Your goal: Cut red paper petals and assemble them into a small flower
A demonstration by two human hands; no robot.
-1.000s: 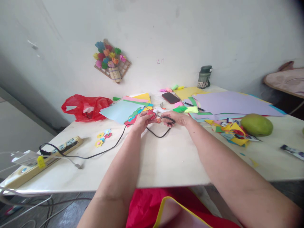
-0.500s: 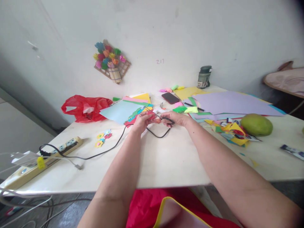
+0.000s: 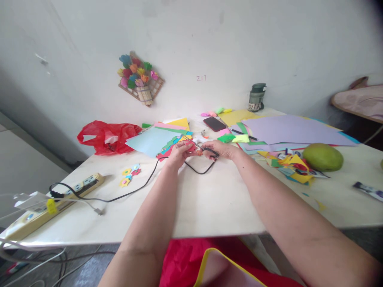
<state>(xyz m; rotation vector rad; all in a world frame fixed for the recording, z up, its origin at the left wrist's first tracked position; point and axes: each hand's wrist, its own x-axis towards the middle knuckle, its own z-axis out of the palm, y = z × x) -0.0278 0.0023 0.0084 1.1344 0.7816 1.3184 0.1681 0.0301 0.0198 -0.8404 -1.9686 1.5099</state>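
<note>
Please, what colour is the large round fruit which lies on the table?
Green fruit, best seen in the head view.

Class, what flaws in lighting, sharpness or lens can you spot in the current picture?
Head view: the wall dims toward the left; the upper right corner is black; wide-angle stretch enlarges the near forearms; fine detail around the scissors is soft.

Soft, moderately bright light falls across the pale worktop point(image 3: 209, 207), washing it nearly white below the hands. A faint shadow lies beside the right end of the power strip point(image 3: 60, 207). Above the worktop, the wall point(image 3: 179, 32) dims toward its left side. Wide-angle distortion stretches the edges, black fills the upper right corner, and small details blur.
</note>
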